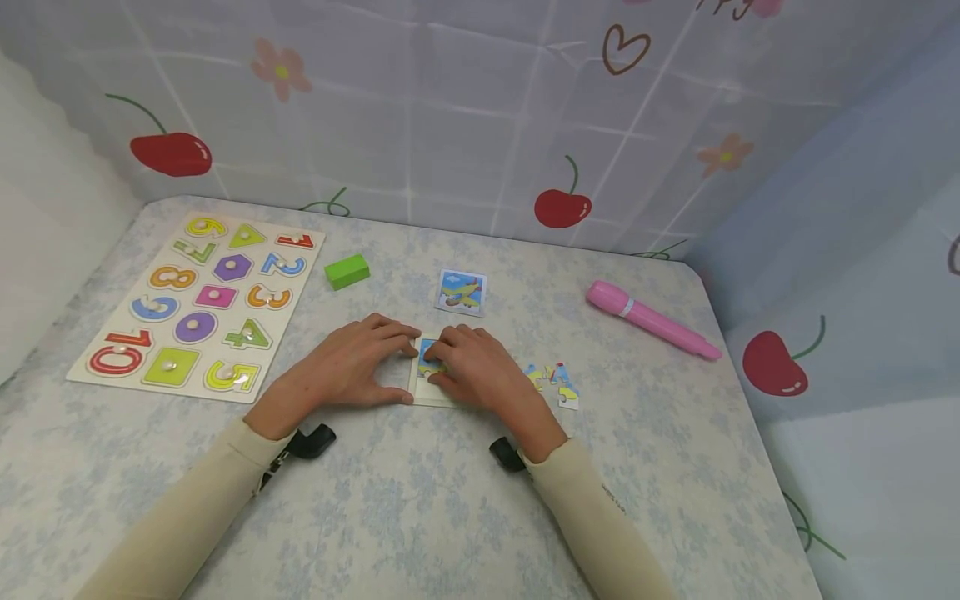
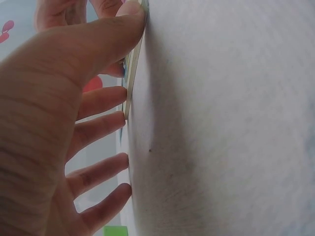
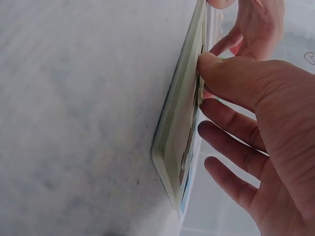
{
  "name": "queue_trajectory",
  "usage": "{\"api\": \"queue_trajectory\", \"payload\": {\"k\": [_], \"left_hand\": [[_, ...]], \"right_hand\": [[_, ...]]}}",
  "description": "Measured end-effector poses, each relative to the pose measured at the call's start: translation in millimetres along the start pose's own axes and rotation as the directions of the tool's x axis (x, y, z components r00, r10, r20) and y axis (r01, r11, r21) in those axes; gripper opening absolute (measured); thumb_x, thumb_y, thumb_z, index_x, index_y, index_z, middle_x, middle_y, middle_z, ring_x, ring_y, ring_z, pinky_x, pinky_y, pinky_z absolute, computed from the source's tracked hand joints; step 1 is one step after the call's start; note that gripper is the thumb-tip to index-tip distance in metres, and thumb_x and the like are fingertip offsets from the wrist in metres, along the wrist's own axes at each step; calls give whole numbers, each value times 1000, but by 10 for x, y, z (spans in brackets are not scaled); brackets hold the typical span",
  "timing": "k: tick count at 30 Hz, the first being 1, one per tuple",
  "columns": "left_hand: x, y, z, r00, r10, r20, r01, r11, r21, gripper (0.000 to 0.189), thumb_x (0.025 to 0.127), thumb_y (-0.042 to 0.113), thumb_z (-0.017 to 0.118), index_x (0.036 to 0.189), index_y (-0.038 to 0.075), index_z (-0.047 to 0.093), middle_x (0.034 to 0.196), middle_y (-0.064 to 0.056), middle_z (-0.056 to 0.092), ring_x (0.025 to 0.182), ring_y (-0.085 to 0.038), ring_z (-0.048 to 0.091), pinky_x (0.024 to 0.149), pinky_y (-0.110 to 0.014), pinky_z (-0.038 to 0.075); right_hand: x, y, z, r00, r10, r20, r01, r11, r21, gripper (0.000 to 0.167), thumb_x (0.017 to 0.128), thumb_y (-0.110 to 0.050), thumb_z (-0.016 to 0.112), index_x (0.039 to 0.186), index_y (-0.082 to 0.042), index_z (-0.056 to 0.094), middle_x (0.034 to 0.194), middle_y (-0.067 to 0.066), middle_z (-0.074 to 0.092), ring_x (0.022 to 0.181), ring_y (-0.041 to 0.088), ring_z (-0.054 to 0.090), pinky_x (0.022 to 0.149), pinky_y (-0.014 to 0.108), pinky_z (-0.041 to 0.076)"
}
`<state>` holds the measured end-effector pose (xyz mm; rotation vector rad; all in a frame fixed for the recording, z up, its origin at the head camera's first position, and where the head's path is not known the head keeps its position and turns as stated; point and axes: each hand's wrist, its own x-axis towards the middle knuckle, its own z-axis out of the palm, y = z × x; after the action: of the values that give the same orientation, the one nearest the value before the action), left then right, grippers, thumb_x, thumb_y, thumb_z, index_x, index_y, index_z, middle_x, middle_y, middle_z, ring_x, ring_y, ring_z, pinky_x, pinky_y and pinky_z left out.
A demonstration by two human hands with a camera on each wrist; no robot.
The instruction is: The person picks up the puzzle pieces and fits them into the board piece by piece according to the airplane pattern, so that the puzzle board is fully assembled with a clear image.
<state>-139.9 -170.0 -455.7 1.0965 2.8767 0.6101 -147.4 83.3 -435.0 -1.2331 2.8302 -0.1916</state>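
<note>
A small puzzle board [image 1: 431,402] with a pale raised rim lies flat on the table, partly hidden by the hands. Inside it, blue and yellow jigsaw pieces [image 1: 427,350] show at the upper left. At its left edge is my left hand [image 1: 356,362], thumb and fingertips touching the rim with the fingers fairly straight. My right hand [image 1: 480,367] reaches over the board from the right, its thumb and index finger pinching a puzzle piece [image 3: 201,93] low over the board. Several loose puzzle pieces [image 1: 567,397] lie just right of that hand.
Behind the board lies a picture card [image 1: 461,292] with a yellow airplane. A green block [image 1: 347,272] is near the number and shape board [image 1: 197,307] at left. A pink pen-shaped object [image 1: 652,320] lies at right. A printed curtain [image 1: 465,125] hangs behind the table.
</note>
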Motion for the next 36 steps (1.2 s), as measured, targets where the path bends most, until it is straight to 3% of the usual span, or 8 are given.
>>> {"api": "queue_trajectory", "payload": {"k": [16,29,36], "left_hand": [[-3,-8,1,1000,5,-7,-5,1000,1,65,84,64,86,129,18,75,156,0,59,137,-26,54,99,-49,53],[1,24,-1,1000,-18,10,18,1000,7,65,83,63,88,130,18,75,155,1,59,137,-27,53,101,-51,53],[6,31,-12,999,-28,22,28,1000,6,65,83,61,88,131,18,75,156,0,58,138,-28,52,101,-52,52]], "right_hand": [[-4,-15,-21,1000,-7,-6,7,1000,-4,33,101,-34,80,128,-17,78,120,0,70,116,21,63,101,38,53],[-167,226,-141,992,110,-64,-103,989,101,30,99,-30,82,126,-17,79,117,0,71,110,21,65,92,39,56],[-326,371,-179,984,167,-56,-159,978,134,32,97,-29,84,126,-16,79,122,1,71,112,22,67,94,41,57]]}}
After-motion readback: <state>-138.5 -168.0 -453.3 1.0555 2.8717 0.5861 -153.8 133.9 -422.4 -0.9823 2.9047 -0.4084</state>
